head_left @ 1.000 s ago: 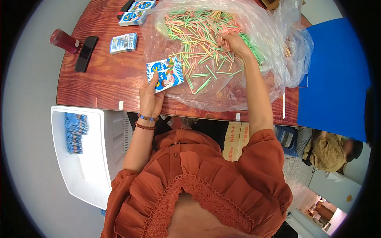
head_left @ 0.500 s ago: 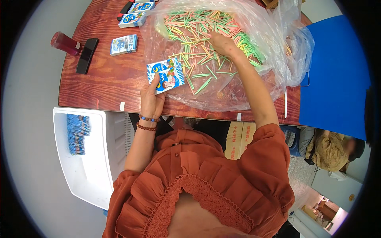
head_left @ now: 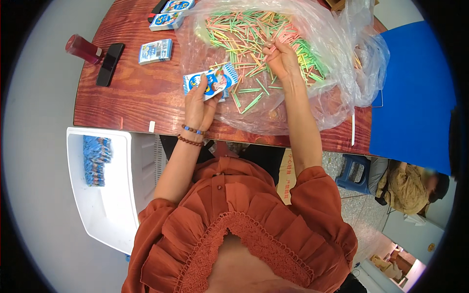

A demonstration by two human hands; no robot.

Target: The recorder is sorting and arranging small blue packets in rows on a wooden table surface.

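Observation:
My left hand (head_left: 198, 106) grips flat blue-and-white printed packets (head_left: 220, 80), the top one tilted over another beneath it, with the thumb across the front. To its right, my right hand (head_left: 284, 62) is raised just above a heap of thin pink, green and yellow sticks (head_left: 239, 30). Its fingers are pinched on something that looks like one or more pink sticks, partly hidden by the fingers. The heap lies on a clear plastic bag (head_left: 332, 58) opened out on the table, and several loose sticks lie near the packets.
On the reddish wooden table (head_left: 122, 105) are stacks of similar packets (head_left: 155, 52), a black phone (head_left: 110, 64) and a red-filled bottle (head_left: 83, 49). A white bin (head_left: 105, 215) holding blue packets stands at lower left. A blue panel (head_left: 415, 97) borders the right; a person (head_left: 408, 188) is beyond.
My right hand has lifted from the heap and drawn back slightly, fingers now pinched. The top packet in my left hand has turned and separated from the one beneath.

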